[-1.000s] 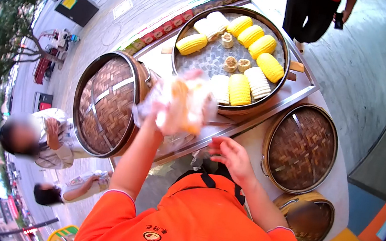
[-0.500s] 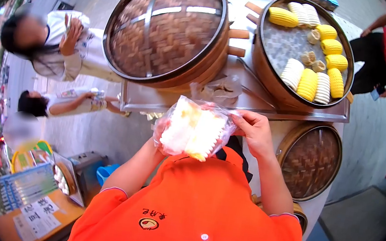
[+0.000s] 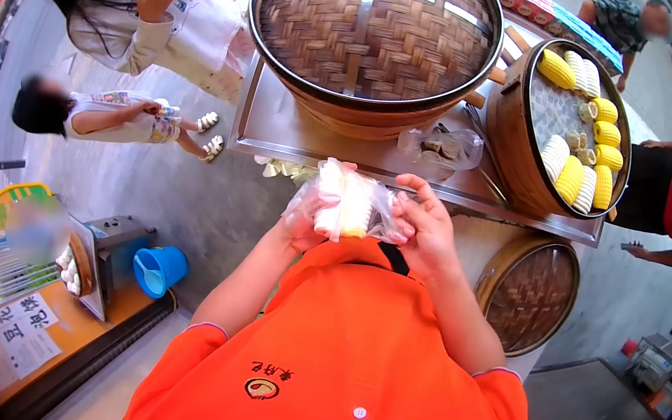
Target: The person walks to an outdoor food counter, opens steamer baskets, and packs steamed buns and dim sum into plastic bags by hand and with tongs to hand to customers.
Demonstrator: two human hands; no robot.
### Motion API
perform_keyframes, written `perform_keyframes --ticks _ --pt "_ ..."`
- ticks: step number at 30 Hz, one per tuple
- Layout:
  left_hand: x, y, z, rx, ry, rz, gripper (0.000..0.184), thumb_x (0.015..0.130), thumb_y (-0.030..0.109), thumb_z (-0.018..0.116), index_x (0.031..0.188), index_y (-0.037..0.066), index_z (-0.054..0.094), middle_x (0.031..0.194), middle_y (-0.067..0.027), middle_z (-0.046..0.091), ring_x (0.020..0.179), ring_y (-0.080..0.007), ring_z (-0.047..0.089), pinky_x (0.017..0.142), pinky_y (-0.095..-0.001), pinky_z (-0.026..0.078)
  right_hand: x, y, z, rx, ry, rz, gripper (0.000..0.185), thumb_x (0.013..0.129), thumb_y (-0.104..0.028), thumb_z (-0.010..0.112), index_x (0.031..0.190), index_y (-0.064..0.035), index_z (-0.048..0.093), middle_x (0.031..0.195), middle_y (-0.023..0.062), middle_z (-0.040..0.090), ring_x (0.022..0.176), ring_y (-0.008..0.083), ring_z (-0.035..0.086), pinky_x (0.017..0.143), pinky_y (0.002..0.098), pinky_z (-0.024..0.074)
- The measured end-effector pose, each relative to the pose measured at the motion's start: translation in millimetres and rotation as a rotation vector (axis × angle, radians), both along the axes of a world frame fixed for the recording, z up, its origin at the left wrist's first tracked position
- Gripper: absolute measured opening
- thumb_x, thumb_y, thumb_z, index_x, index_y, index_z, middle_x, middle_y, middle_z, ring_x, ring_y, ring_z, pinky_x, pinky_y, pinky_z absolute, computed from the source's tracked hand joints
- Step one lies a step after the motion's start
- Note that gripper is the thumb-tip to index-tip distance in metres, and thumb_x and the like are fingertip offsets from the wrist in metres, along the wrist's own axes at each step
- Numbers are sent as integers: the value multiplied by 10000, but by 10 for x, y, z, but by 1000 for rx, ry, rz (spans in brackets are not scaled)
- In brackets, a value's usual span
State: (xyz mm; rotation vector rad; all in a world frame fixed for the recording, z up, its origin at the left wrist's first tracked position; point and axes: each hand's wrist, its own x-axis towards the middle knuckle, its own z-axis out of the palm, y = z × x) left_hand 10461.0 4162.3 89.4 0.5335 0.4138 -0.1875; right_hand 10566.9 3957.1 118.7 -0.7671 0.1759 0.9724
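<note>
A clear plastic bag (image 3: 345, 203) with corn cobs in it, white with a bit of yellow, is held in front of my orange shirt. My left hand (image 3: 300, 224) is closed around the left side of the bag, its fingers partly behind the plastic. At the bag's right edge, my right hand (image 3: 426, 225) pinches the gathered plastic between thumb and fingers. Just beyond my hands, another clear bag (image 3: 439, 149) with dark pieces in it lies on the metal tray (image 3: 270, 128). The cobs' lower ends are partly hidden by plastic glare.
A large steamer with a woven lid (image 3: 378, 31) stands ahead. To its right, an open steamer (image 3: 509, 127) holds yellow and white corn (image 3: 568, 181); tongs (image 3: 488, 167) lie between them. Another woven lid (image 3: 532, 293) is at right. People stand left and right. A blue bucket (image 3: 160, 271) is at left.
The view has shifted, so the steamers sit further right. The bag now looks narrower and more folded around the corn, and my right hand has closed in on its right side.
</note>
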Motion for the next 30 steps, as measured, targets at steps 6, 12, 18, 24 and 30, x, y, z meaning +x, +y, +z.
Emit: perform_keyframes --ticks 6,12,18,24,30 --pt "-66 -177 -291 268 58 242 615 925 163 712 1439 120 379 1164 -78 589 1026 -182 626 781 -323 578 -417 548 248 -575 -1327 207 281 912 -81 719 1151 -25 581 851 95 631 818 242 650 701 332 525" --pt "-183 19 -319 630 -25 356 681 861 44 732 1438 112 377 1168 -87 578 1049 -213 634 849 -369 590 -363 703 261 -531 -996 153 63 985 -59 644 990 -3 615 889 67 639 825 158 644 705 299 544" --pt "-352 293 -234 307 51 315 691 835 -8 701 1438 110 387 1247 -98 566 1119 -234 624 921 -397 580 -490 771 -10 -320 -537 120 114 1074 -142 559 1121 -40 539 954 -9 613 806 71 591 729 232 528" --pt "-392 226 -387 475 99 420 626 831 -37 689 1379 93 416 1232 -87 570 1116 -206 612 931 -376 564 -441 898 324 -501 -622 322 263 998 -135 653 1188 -29 504 851 48 630 714 126 621 679 300 541" --pt "-444 307 -402 459 149 422 567 848 -40 654 1346 70 405 1231 -86 559 1115 -178 600 917 -344 551 -381 740 -7 -789 -1288 260 469 827 -64 799 1241 -10 585 834 57 597 682 99 522 645 256 493"
